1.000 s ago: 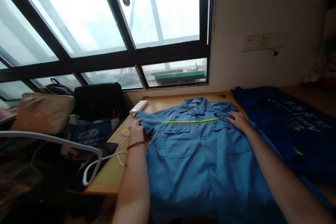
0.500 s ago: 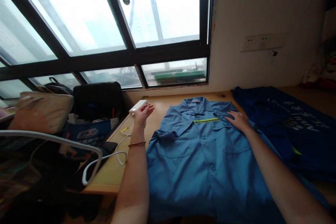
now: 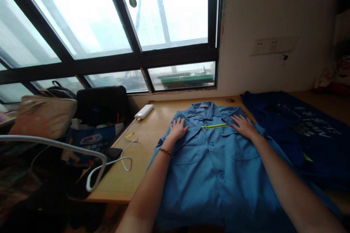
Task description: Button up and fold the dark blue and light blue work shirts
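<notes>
A blue button-up work shirt [image 3: 213, 174] lies spread face up on a wooden table [image 3: 144, 142], its collar toward the window. A yellow-green strip [image 3: 215, 126] runs across its chest between the folded-in sleeves. My left hand [image 3: 178, 129] rests on the sleeve at the shirt's left side, fingers spread. On the opposite sleeve, near the shoulder, lies my right hand [image 3: 244, 126], flat with its fingers apart. Neither hand grips the cloth.
At the right is a dark blue garment [image 3: 290, 131] with white print. A white power bank [image 3: 144, 112] with a cable [image 3: 124, 156] sits left of the shirt. Bags [image 3: 43, 116] and a black chair back [image 3: 102, 105] stand further left, below the window [image 3: 175, 49].
My left hand has moved right and down from beside the power bank onto the left sleeve, which now lies flatter. My right hand stays on its sleeve, its fingers shifted slightly left.
</notes>
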The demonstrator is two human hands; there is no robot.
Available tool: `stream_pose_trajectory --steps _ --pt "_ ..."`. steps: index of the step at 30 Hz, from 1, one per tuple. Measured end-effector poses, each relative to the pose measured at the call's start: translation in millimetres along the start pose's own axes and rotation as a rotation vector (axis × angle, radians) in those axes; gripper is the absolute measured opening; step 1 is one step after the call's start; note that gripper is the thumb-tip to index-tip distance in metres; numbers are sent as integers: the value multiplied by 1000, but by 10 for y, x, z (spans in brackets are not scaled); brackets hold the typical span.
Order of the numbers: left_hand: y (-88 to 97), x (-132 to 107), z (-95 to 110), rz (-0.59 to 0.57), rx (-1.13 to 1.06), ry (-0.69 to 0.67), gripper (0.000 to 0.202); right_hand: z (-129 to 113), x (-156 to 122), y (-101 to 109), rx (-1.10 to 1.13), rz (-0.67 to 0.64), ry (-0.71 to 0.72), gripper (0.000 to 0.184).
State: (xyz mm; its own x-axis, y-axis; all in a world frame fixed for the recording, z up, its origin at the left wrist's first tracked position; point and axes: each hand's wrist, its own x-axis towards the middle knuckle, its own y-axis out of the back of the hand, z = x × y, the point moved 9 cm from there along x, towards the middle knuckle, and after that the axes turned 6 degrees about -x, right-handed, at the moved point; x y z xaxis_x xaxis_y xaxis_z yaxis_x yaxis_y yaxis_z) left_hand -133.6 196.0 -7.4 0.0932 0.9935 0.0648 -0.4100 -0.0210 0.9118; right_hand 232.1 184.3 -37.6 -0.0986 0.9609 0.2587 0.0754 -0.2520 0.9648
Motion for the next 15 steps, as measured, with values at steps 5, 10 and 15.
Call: stream_pose_trajectory --steps 5,10,15 --pt "-193 188 -119 85 163 99 62 -54 -67 -92 -10 -103 -29 56" --pt "-139 399 -255 81 184 118 64 -71 -141 -60 -39 -85 -134 61" --pt "-130 525 -271 63 177 132 64 -145 -205 -47 -45 -67 -182 61"
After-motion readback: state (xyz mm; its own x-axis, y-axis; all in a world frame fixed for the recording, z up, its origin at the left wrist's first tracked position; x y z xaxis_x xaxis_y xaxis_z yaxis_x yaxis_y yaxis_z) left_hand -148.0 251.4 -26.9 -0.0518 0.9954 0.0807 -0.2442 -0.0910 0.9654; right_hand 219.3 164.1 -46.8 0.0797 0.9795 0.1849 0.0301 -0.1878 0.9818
